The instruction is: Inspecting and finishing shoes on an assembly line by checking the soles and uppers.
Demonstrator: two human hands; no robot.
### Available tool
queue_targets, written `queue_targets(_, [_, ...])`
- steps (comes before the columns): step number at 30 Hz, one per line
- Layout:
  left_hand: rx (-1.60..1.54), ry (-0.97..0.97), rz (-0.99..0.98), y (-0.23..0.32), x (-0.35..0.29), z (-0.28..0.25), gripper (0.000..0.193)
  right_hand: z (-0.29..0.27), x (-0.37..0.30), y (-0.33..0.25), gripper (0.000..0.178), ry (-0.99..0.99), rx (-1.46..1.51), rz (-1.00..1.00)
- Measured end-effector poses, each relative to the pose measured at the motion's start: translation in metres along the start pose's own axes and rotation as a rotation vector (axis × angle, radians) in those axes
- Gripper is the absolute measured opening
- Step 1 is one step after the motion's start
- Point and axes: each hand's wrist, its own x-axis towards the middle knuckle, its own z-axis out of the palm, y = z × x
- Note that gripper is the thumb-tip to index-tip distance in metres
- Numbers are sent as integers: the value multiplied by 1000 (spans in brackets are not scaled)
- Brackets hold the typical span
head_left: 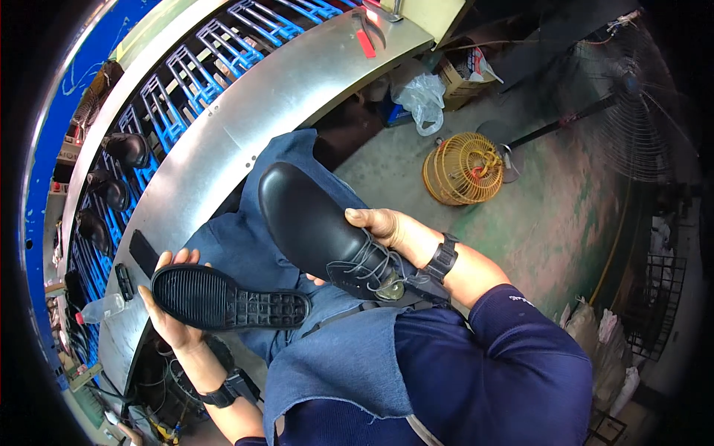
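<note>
My left hand (174,323) grips a black rubber shoe sole (223,297), its ribbed and studded tread facing up. A glossy black lace-up shoe upper (305,215) is in my right hand (379,227), thumb on top near the laces and fingertips showing beneath. Its rounded toe points up and left, and loose grey laces (368,256) hang over its throat. The sole and the upper are held apart, side by side above my lap. A blue cloth apron (342,364) covers my front and legs.
A curved metal bench (245,111) borders a line of blue racks (178,89) carrying several black shoes (111,193). A red-handled tool (365,43) lies at its far end. A wicker basket (461,171), standing fan (625,104) and plastic bag (422,100) are on the right.
</note>
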Motion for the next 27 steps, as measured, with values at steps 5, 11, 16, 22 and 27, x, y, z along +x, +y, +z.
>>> queue_targets(5, [385, 354, -160, -16, 41, -26, 66, -4, -1, -6, 73, 45, 20, -60])
queue_targets(11, [201, 381, -157, -27, 42, -46, 65, -2, -11, -8, 66, 185, -18, -114])
queue_targets(16, [158, 382, -167, -26, 43, -48, 64, -13, -12, -11, 62, 65, 7, -146])
queue_targets(22, [113, 360, -173, -26, 44, -43, 60, -17, -14, -26, 87, 15, -26, -191])
queue_targets(27, [91, 304, -148, -26, 43, -29, 59, -9, -18, -27, 91, 126, -41, -188])
